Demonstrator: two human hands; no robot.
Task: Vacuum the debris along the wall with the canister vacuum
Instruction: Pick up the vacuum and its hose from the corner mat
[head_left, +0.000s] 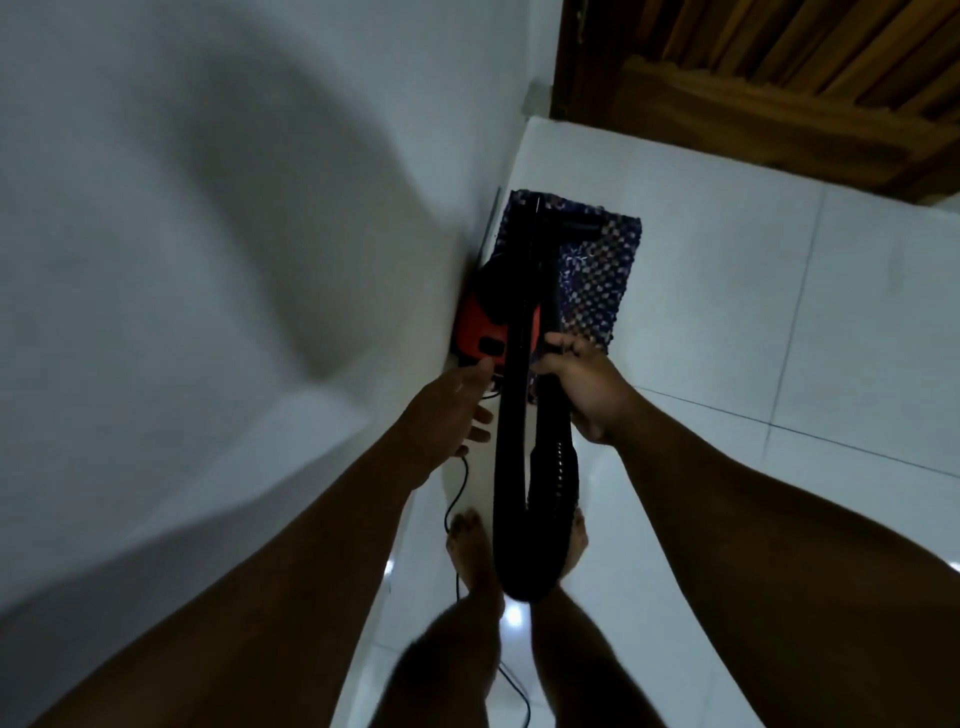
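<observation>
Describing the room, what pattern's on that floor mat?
A blue-and-white woven check on the mat, seen in the head view.

We note blue patterned mat (597, 270) flat on white tiled floor (779, 338), one edge near wall. Wooden door (779, 78) beyond it, possibly slatted; view dim.

— Where am I looking? What sort of place is it?

— I take it for a home, an indoor room or passage. I see a floor of glossy white tiles (727, 322) with thin grout lines, and a plain pale wall (208, 208) meeting it.

— Anything else domestic?

— Yes. I see a slatted wooden door (779, 67) at the far end, a small blue patterned mat (597, 270) by the wall, and bare feet (470, 545) on the tiles.
</observation>
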